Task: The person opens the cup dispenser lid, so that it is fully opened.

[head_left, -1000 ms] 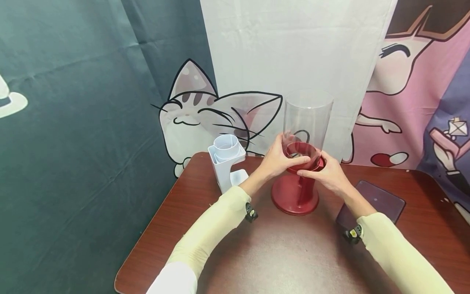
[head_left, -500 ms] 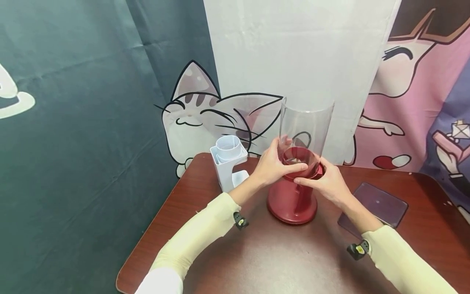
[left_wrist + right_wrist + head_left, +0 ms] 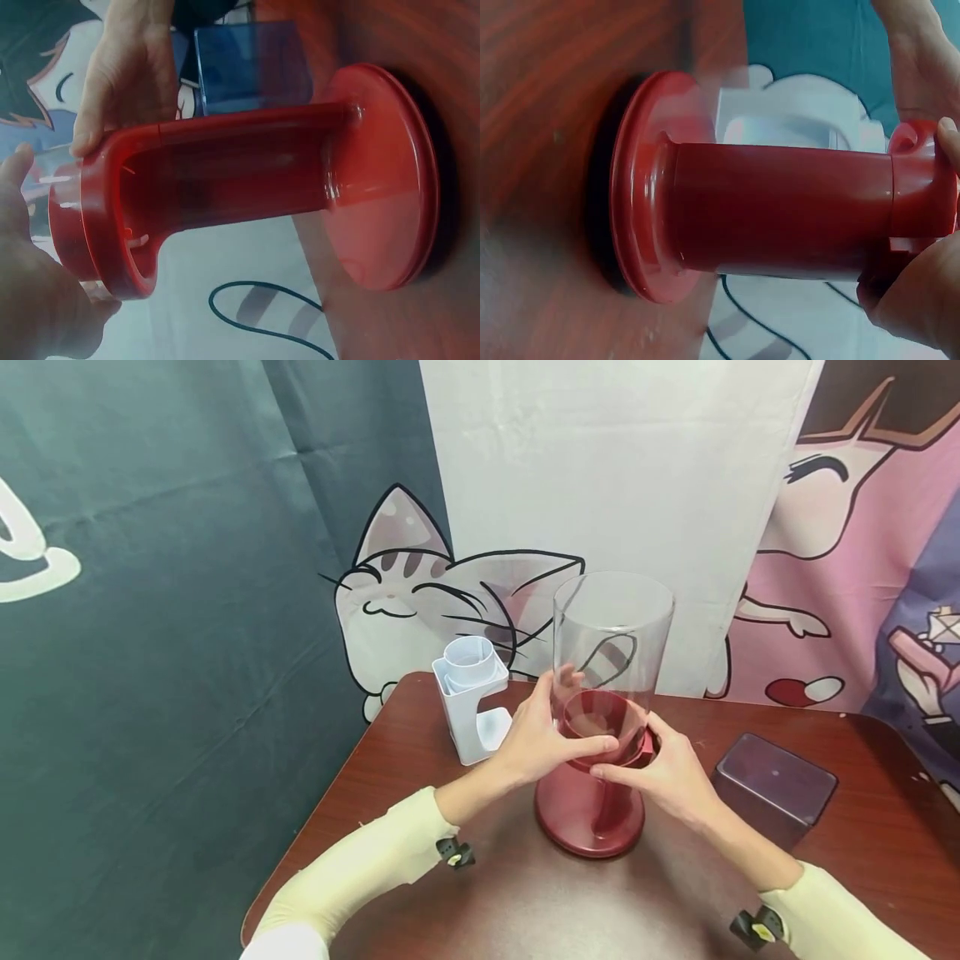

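Note:
Before me a red stand [image 3: 588, 818] stands upright, with a round base, a curved column and a ring collar. A clear cylinder [image 3: 615, 610] rises from the collar, a red cup-like part inside its lower end. My left hand [image 3: 536, 735] curls round the cylinder's lower end from the left, thumb across the front. From the right, my right hand [image 3: 671, 768] grips the collar, thumb also in front. In the left wrist view the column [image 3: 247, 165] is open on one side. The right wrist view shows its smooth back [image 3: 780, 206]. The far fingers are partly hidden.
A white stand [image 3: 468, 718] with a round cup in its top is at the table's back left. Behind the right forearm is a dark translucent box [image 3: 776, 785]. Printed cloth [image 3: 622, 452] hangs right behind the table's [image 3: 525, 902] back edge.
The red stand and clear cylinder have come toward me and slightly left, both hands keeping their hold. The cylinder's open rim shows more fully, and more of the dark box's side is visible.

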### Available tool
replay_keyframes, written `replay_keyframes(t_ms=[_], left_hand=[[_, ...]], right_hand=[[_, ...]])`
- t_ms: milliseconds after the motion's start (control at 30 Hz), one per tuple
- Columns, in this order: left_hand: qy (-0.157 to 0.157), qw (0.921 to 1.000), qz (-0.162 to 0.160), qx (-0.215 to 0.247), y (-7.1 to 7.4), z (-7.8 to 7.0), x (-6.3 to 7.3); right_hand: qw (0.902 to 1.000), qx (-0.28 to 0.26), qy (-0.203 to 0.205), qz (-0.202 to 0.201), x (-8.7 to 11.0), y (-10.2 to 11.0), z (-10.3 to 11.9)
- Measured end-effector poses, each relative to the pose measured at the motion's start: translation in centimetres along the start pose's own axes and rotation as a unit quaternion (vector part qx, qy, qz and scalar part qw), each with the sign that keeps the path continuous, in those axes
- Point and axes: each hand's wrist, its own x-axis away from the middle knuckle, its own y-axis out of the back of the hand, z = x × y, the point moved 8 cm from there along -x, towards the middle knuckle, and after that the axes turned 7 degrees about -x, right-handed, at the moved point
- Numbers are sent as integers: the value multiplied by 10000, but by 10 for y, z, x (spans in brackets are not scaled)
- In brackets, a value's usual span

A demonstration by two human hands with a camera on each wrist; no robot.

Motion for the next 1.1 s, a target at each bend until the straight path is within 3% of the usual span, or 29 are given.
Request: replay_keyframes(t_ms=[233,567,1100], left_hand=[[67,10000,-31,-35,8,1,21],[166,9998,52,2,14,2,43],[334,9993,178,-36,16,7,59]], right_hand=[[9998,-165,-81,77,14,-15,8],[9999,96,58,-26,28,-27,16],[9999,94,30,-35,41,-37,19]])
